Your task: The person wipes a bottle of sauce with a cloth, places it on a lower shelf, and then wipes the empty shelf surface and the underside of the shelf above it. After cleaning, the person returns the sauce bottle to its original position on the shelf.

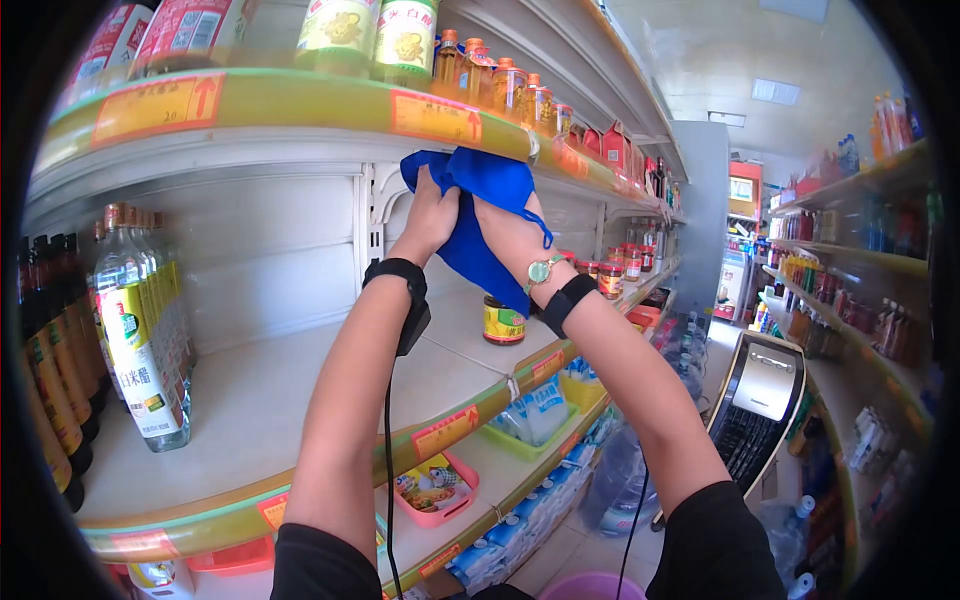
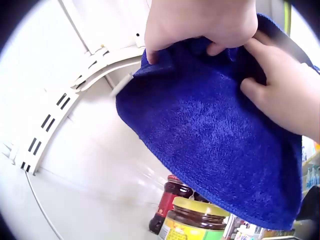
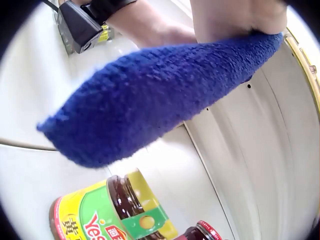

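Note:
A blue cloth (image 1: 480,235), with a fuzzy towel-like surface, hangs in folds close under the front edge of the upper shelf. My left hand (image 1: 432,215) grips its upper part; the curled fingers show in the left wrist view. Right beside it, my right hand (image 2: 287,85) holds the same cloth between thumb and fingers. In the head view a flap of cloth covers most of that hand's fingers. Below the cloth's lower corner stands a jar (image 1: 503,322) with a yellow lid and a yellow-green label. A dark bottle with a red label (image 2: 170,202) is behind it.
Clear glass bottles (image 1: 145,340) and dark bottles (image 1: 55,370) line the shelf's left side. Small amber bottles (image 1: 510,88) stand on the upper shelf (image 1: 300,108) above my hands. A pink basket (image 1: 437,488) sits lower down. A white bracket (image 1: 367,215) runs up the back panel.

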Available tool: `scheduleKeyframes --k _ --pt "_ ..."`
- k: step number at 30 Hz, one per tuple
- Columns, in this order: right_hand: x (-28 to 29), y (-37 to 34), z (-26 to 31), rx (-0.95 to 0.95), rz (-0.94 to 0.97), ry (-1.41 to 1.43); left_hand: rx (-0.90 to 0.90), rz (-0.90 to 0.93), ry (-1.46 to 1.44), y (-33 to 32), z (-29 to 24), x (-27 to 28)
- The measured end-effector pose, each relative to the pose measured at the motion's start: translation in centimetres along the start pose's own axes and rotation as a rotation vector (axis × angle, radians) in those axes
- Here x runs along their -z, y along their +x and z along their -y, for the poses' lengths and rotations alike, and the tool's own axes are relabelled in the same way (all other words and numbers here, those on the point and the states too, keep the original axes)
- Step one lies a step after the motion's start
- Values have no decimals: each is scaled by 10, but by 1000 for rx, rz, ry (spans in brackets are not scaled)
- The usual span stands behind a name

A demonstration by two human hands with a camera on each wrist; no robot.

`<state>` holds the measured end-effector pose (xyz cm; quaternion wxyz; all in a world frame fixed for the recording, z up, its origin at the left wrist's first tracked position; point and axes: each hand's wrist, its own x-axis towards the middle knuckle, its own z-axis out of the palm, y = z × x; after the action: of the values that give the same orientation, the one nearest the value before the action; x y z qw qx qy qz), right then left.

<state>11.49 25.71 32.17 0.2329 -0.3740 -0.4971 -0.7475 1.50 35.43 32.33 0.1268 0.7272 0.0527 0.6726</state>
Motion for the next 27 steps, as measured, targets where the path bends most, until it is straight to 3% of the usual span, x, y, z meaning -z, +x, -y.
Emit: scheduleKeyframes --k 2,3,7,11,13,15,18,19,22,23,25,27 --pt "0 2 3 -52 26 71 7 -72 -38 0 0 -1" --pt "-1 5 4 -46 26 71 -85 53 -17 -1 0 6" --pt "-9 11 11 -86 -19 56 -18 43 90 5 23 -3" --pt "-11 11 12 -53 78 27 -39 64 180 5 13 -3" --pt "-5 12 13 -93 233 129 -32 86 242 5 4 1" --pt "3 15 8 -7 188 119 38 109 209 9 1 3" --pt "16 11 10 -80 388 272 126 221 290 12 -7 5" --pt "12 7 9 -74 391 272 129 218 286 11 -10 5" --pt "-3 8 0 135 76 47 289 182 171 13 -16 1" --pt "-2 14 2 140 74 46 289 177 168 15 -19 1" --pt "0 20 5 11 301 19 368 175 127 17 -22 0" --pt "-2 20 9 31 234 61 287 121 92 16 -14 -3"
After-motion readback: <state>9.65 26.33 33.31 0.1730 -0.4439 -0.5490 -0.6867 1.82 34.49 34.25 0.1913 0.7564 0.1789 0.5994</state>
